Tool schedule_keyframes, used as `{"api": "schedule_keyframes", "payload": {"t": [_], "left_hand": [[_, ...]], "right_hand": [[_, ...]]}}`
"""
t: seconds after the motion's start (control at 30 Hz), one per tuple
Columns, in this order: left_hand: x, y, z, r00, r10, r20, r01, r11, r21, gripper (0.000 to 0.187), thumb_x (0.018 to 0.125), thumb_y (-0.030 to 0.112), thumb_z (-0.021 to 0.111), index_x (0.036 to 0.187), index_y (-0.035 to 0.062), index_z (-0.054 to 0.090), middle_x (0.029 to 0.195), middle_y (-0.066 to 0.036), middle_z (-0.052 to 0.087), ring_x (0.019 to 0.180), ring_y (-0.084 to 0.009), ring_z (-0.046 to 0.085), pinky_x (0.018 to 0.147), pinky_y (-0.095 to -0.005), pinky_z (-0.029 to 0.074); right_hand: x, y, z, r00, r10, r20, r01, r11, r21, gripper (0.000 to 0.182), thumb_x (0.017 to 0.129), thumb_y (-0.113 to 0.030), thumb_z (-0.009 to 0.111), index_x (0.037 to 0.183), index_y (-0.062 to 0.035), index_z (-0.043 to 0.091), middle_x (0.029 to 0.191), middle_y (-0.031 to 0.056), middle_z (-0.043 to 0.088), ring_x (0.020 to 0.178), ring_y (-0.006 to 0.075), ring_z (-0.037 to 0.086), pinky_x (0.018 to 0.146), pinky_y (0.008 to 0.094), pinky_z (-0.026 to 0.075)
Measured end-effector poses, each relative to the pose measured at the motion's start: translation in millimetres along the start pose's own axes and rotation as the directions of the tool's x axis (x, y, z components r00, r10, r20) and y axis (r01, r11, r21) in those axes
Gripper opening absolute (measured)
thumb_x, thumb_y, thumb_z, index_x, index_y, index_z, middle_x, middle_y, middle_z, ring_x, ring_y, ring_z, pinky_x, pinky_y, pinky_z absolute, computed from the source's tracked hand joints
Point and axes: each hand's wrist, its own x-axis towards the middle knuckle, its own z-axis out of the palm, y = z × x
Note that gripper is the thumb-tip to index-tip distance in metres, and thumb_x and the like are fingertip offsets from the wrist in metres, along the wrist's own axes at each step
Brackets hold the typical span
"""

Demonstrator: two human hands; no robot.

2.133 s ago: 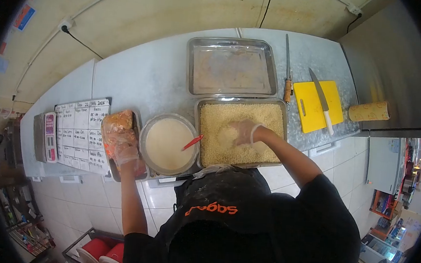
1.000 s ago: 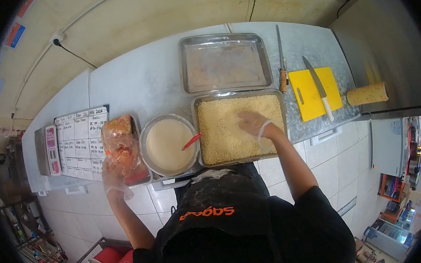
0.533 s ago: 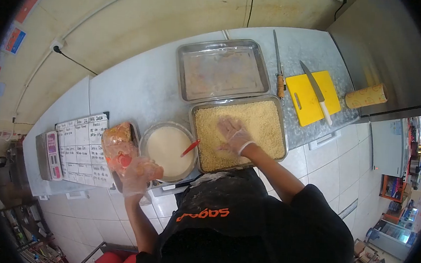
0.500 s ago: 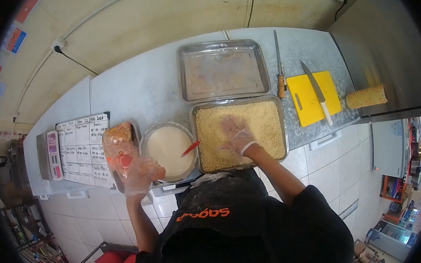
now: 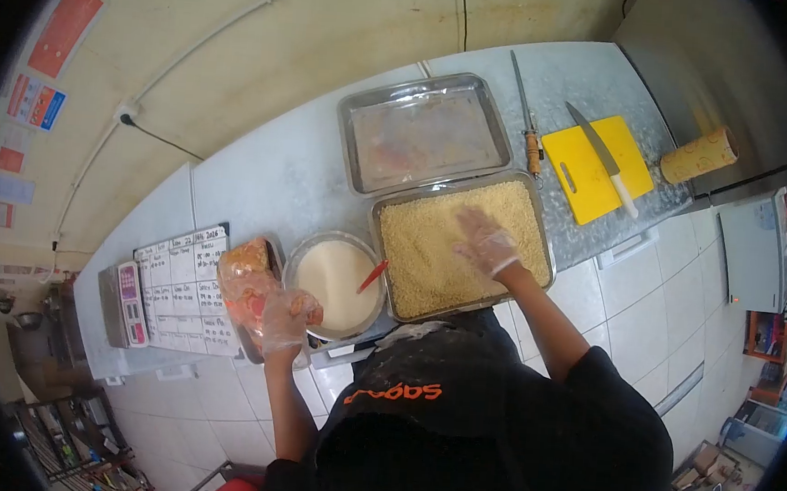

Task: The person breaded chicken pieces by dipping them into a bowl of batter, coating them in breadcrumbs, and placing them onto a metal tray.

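Observation:
My right hand [image 5: 488, 243], in a clear plastic glove, lies spread on the pale yellow breadcrumbs [image 5: 439, 240] in a deep metal tray [image 5: 377, 244]. My left hand [image 5: 284, 322], gloved too, is closed around what looks like a pinkish-orange piece of raw meat [image 5: 310, 309]. It is over the gap between a tray of bagged orange meat [image 5: 247, 281] and a round bowl [image 5: 291, 298] of creamy white batter [image 5: 329, 282]. A red-handled utensil [image 5: 373, 276] rests across the bowl's right rim.
Behind the crumbs stands a second metal tray [image 5: 350, 156] with reddish smears. A sharpening steel [image 5: 526, 118], a knife [image 5: 597, 146] on a yellow cutting board [image 5: 588, 200] and a patterned roll [image 5: 699, 157] lie to the right. A whiteboard [image 5: 177, 271] and a scale [image 5: 125, 300] are at left.
My right hand has slid up and to the right across the crumbs, its fingers now flatter. My left hand stays beside the bowl with its piece. The whole view has shifted slightly.

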Motion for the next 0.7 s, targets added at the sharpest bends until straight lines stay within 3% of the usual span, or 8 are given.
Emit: {"api": "schedule_keyframes", "payload": {"t": [0.1, 0.17, 0.27, 0.3, 0.4, 0.5, 0.6, 0.7], "left_hand": [[-7.5, 12.4, -4.2, 0.987, -0.156, -0.03, 0.144, 0.959, -0.242, 0.024, 0.085, 0.02, 0.074, 0.104, 0.0052, 0.071, 0.096, -0.014, 0.071, 0.09, -0.0285, 0.066, 0.081, -0.0386, 0.051], [-7.9, 13.7, -5.5, 0.92, -0.385, 0.073, 0.375, 0.811, -0.449, 0.025, 0.084, 0.018, 0.075, 0.105, 0.0047, 0.072, 0.097, -0.013, 0.071, 0.091, -0.0259, 0.066, 0.082, -0.0366, 0.051], [-7.4, 16.1, -12.1, 0.886, -0.455, 0.083, 0.45, 0.805, -0.387, 0.027, 0.083, 0.016, 0.076, 0.107, 0.0046, 0.072, 0.097, -0.011, 0.071, 0.09, -0.0219, 0.067, 0.082, -0.0347, 0.052], [-6.9, 8.3, -9.9, 0.928, -0.373, 0.021, 0.357, 0.868, -0.346, 0.027, 0.083, 0.016, 0.076, 0.107, 0.0046, 0.071, 0.097, -0.01, 0.071, 0.09, -0.0219, 0.067, 0.082, -0.0346, 0.052], [-2.2, -16.2, -0.1, 0.98, -0.172, -0.104, 0.141, 0.958, -0.249, 0.026, 0.082, 0.015, 0.077, 0.104, 0.004, 0.071, 0.097, -0.011, 0.071, 0.089, -0.0224, 0.067, 0.081, -0.0345, 0.052], [-3.6, -15.8, 1.3, 0.983, -0.149, -0.106, 0.121, 0.965, -0.233, 0.024, 0.08, 0.014, 0.078, 0.1, 0.0029, 0.07, 0.099, -0.013, 0.071, 0.09, -0.0237, 0.067, 0.081, -0.0343, 0.052], [-8.0, -2.8, -1.6, 0.988, -0.128, -0.083, 0.117, 0.985, -0.126, 0.022, 0.079, 0.014, 0.079, 0.096, 0.0028, 0.071, 0.098, -0.015, 0.071, 0.089, -0.0245, 0.068, 0.08, -0.0343, 0.052], [-10.7, 3.1, -6.9, 0.99, -0.106, -0.09, 0.097, 0.99, -0.097, 0.023, 0.078, 0.015, 0.079, 0.096, 0.0036, 0.072, 0.093, -0.015, 0.071, 0.085, -0.026, 0.068, 0.078, -0.0355, 0.052]], "right_hand": [[1.0, 2.5, -52.0, 0.799, 0.516, 0.31, -0.565, 0.82, 0.093, 0.067, 0.091, -0.054, 0.058, 0.139, -0.0066, 0.053, 0.137, 0.0224, 0.056, 0.124, 0.0394, 0.055, 0.1, 0.0413, 0.047], [1.5, 22.9, -28.9, 0.727, 0.585, 0.36, -0.677, 0.698, 0.232, 0.066, 0.087, -0.053, 0.065, 0.13, -0.0034, 0.06, 0.125, 0.0216, 0.063, 0.111, 0.0362, 0.062, 0.09, 0.041, 0.05], [12.8, 24.3, -11.8, 0.635, 0.574, 0.517, -0.765, 0.371, 0.527, 0.069, 0.08, -0.053, 0.075, 0.122, 0.0012, 0.065, 0.117, 0.0193, 0.067, 0.104, 0.03, 0.065, 0.086, 0.0397, 0.051], [18.5, 17.2, -9.0, 0.619, 0.535, 0.574, -0.759, 0.22, 0.613, 0.072, 0.077, -0.054, 0.078, 0.12, 0.0026, 0.066, 0.116, 0.0184, 0.068, 0.104, 0.0277, 0.064, 0.087, 0.0391, 0.051], [29.2, -2.4, -11.2, 0.708, 0.43, 0.561, -0.703, 0.348, 0.621, 0.064, 0.082, -0.053, 0.074, 0.115, 0.0026, 0.069, 0.094, 0.0123, 0.071, 0.081, 0.0252, 0.064, 0.073, 0.0386, 0.051], [36.2, -28.0, -31.7, 0.694, 0.535, 0.482, -0.717, 0.45, 0.532, 0.064, 0.08, -0.05, 0.076, 0.116, 0.0022, 0.068, 0.098, 0.0173, 0.072, 0.088, 0.0293, 0.067, 0.081, 0.0394, 0.051], [40.8, -12.2, -5.7, 0.814, 0.494, 0.304, -0.569, 0.783, 0.252, 0.074, 0.075, -0.048, 0.079, 0.124, 0.0038, 0.062, 0.115, 0.0245, 0.068, 0.108, 0.0347, 0.065, 0.092, 0.0402, 0.05], [36.3, -50.9, -48.8, 0.886, 0.438, 0.154, -0.454, 0.886, 0.09, 0.066, 0.074, -0.044, 0.077, 0.124, -0.0016, 0.064, 0.106, 0.0282, 0.068, 0.103, 0.0411, 0.065, 0.091, 0.0435, 0.05]]}}
